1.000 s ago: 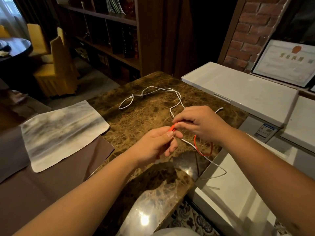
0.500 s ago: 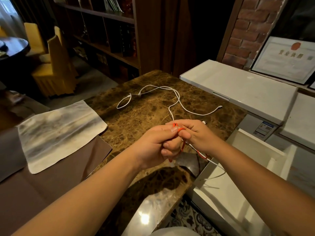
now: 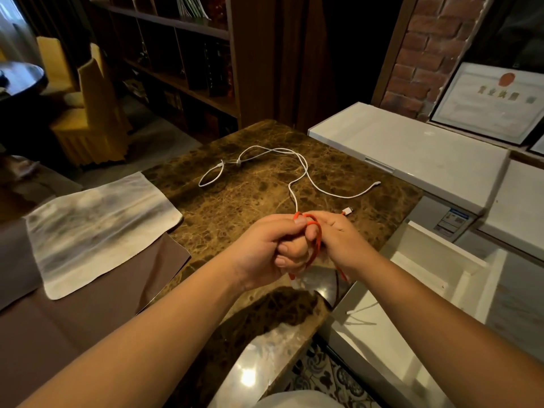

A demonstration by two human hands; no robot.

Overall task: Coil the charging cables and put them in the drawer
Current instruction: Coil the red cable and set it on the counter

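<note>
Head view: both hands meet above a brown marble table [image 3: 235,201]. The left hand [image 3: 270,248] is clenched around loops of an orange cable [image 3: 317,245]; the right hand [image 3: 338,242] pinches the same cable. Beyond them a white cable [image 3: 297,172] sprawls uncoiled on the marble. An open white drawer [image 3: 412,284] sits just right; a grey cloth [image 3: 100,225] lies left.

Two bare forearms reach in from the bottom edge, with no sleeves, watch, bracelet or rings visible on either. The left hand [image 3: 266,245] and the right hand [image 3: 338,242] are ungloved, and the fingers [image 3: 287,248] show short, plain nails. At the bottom edge a patch of pale grey clothing [image 3: 282,400] shows.
</note>
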